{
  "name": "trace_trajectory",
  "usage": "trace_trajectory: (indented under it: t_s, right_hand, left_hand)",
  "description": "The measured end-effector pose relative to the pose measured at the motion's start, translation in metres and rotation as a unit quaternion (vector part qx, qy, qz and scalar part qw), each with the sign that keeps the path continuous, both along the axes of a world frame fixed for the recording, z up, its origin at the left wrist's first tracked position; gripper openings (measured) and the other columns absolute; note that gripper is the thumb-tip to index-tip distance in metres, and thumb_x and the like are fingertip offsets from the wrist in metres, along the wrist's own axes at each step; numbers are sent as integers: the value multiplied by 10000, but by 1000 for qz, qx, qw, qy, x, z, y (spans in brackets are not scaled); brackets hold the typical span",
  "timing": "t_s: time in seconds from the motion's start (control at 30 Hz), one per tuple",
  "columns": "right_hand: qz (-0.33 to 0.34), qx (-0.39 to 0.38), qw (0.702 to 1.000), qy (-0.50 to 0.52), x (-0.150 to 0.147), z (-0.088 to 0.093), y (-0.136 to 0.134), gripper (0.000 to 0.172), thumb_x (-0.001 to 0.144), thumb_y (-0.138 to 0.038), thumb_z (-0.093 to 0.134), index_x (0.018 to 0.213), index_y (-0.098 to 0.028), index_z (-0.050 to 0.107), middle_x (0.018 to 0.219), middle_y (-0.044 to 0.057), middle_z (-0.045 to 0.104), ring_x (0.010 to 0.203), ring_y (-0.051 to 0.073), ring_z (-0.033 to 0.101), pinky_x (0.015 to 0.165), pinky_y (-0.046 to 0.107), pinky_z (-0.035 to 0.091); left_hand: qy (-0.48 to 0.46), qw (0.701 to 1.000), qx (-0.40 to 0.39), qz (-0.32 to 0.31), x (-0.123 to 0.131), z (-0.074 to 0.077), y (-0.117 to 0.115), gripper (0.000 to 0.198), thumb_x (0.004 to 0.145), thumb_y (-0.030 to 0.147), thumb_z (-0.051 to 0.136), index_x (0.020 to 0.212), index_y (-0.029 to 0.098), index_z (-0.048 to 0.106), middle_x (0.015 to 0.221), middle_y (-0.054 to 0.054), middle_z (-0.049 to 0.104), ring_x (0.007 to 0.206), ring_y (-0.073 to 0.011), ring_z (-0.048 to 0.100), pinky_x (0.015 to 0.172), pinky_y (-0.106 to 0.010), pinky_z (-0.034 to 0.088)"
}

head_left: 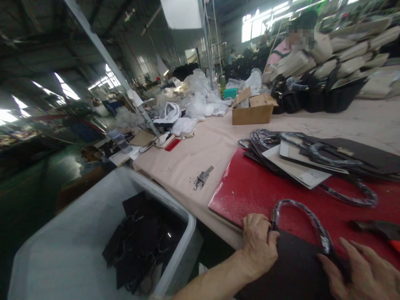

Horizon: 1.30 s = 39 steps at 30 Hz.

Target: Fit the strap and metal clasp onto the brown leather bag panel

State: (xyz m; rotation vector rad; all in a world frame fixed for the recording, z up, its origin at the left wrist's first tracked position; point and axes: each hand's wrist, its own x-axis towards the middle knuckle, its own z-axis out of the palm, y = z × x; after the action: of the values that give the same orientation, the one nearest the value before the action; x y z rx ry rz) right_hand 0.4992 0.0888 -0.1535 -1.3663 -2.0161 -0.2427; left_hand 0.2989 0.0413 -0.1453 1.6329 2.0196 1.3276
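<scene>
A dark bag panel [296,258] lies at the near edge of the red board, its looped handle [300,204] wrapped in clear plastic. My left hand [259,241] is closed on the panel's upper left corner, beside one end of the handle. At the handle's other end, my right hand [362,271] has its fingers spread, with the thumb against the panel. Part of the right hand and the panel's lower part are cut off by the frame edge. Just beyond the right hand lies a hammer [371,227] with an orange-red grip.
More dark panels with wrapped handles [353,154] are stacked on the red board [250,187]. Small metal tools [203,177] lie on the cloth-covered table. A white bin [78,225] with dark pieces stands at left. Behind are a cardboard box [252,114], black bags and a person.
</scene>
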Motion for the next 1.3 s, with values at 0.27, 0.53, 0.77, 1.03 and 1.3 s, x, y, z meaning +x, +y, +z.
trace_trajectory:
  t_s: [0.27,0.53,0.77,1.03,1.3]
  right_hand:
    - [164,35,981,-102,-33,9,-7,460,958,-518,345,1190,-205,589,1144,155,666,1005,376,617,829,551,434]
    - [148,41,983,-101,-33,8,-7,484,968,-525,337,1212,-189,584,1163,161,650,1007,358,611,803,515,444]
    - [143,27,983,-115,-31,4,-8,477,964,-531,359,1238,-210,581,1189,142,646,1018,353,602,806,506,435]
    - [148,32,979,-138,-36,16,-10,448,979,-449,367,1205,-143,605,1175,155,643,1013,343,581,810,491,438]
    - [144,20,981,-130,-35,16,-13,466,983,-449,364,1202,-129,621,1181,162,642,1037,348,570,837,503,437]
  left_hand:
    - [1,998,39,51,-86,19,5,106,909,150,548,930,206,636,1003,-67,682,983,-209,615,916,-356,503]
    - [178,956,-161,171,-243,22,34,243,886,231,608,1120,169,625,1180,-128,661,1185,-291,567,1096,-491,362]
    - [184,956,-174,145,-218,-7,36,290,883,235,610,1166,174,622,1223,-124,650,1234,-271,547,1183,-509,239]
    - [219,939,-223,140,-252,-4,27,387,961,446,509,1182,184,687,1316,-166,578,1289,-321,494,1139,-528,319]
    - [236,939,-234,91,-268,-1,24,292,875,181,559,1131,186,699,1255,-94,618,1180,-214,574,1064,-327,424]
